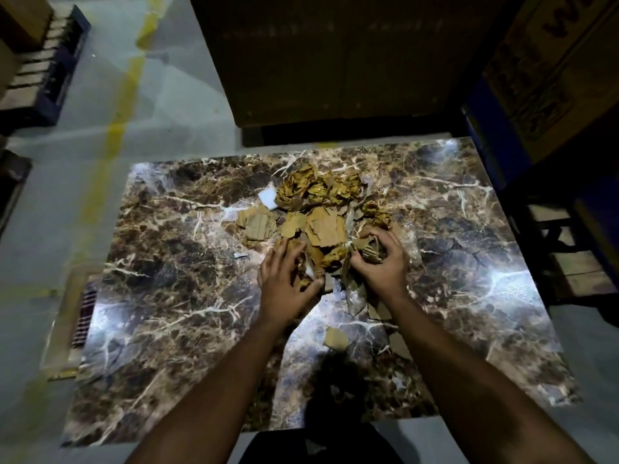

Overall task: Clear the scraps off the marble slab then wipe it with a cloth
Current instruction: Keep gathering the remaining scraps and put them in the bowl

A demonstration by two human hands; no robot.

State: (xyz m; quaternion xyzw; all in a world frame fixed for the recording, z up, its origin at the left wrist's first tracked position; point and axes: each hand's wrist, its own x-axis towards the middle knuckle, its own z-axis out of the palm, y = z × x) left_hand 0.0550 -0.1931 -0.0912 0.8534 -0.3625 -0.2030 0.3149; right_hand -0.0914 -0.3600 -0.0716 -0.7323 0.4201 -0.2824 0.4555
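Both forearms reach in over the marble slab's [160, 296] near edge; the left hand [284, 279] and right hand [382, 262] each clutch scraps [321, 209] heaped mid-slab, toward its far edge.

One marble slab [174, 249], two hands, one heap of scraps [321, 209], two loose cardboard bits.

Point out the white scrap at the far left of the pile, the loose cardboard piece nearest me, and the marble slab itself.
white scrap [268, 199], head view, middle of its flat face.
loose cardboard piece [336, 337], head view, its centre.
marble slab [174, 262], head view, bare surface left of the pile.
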